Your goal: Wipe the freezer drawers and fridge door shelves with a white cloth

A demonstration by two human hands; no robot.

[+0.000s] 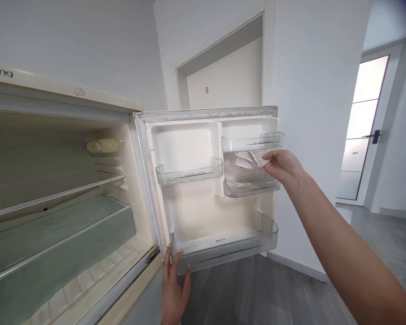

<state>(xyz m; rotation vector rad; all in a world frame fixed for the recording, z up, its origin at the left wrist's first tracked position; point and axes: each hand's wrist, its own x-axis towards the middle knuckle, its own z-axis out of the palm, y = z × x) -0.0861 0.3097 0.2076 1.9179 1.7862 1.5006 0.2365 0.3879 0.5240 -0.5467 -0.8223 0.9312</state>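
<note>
A fridge door (196, 212) stands wide open, with clear plastic racks on its inner side. My right hand (284, 166) pinches a white cloth (252, 159) between thumb and fingers, in the gap between the upper right rack (240, 144) and the middle right rack (250, 189). Near the lower left corner of the door, my left hand (176, 284) has its fingers spread and pointing up, at the left end of the large bottom rack (230, 253). Nothing shows in that hand.
The fridge compartment on the left holds a glass shelf (61, 197), a clear drawer (71, 243) and a yellowish lamp cover (103, 146). Behind the door are a wall niche (226, 74) and a white wall. A glazed door (365, 131) stands far right.
</note>
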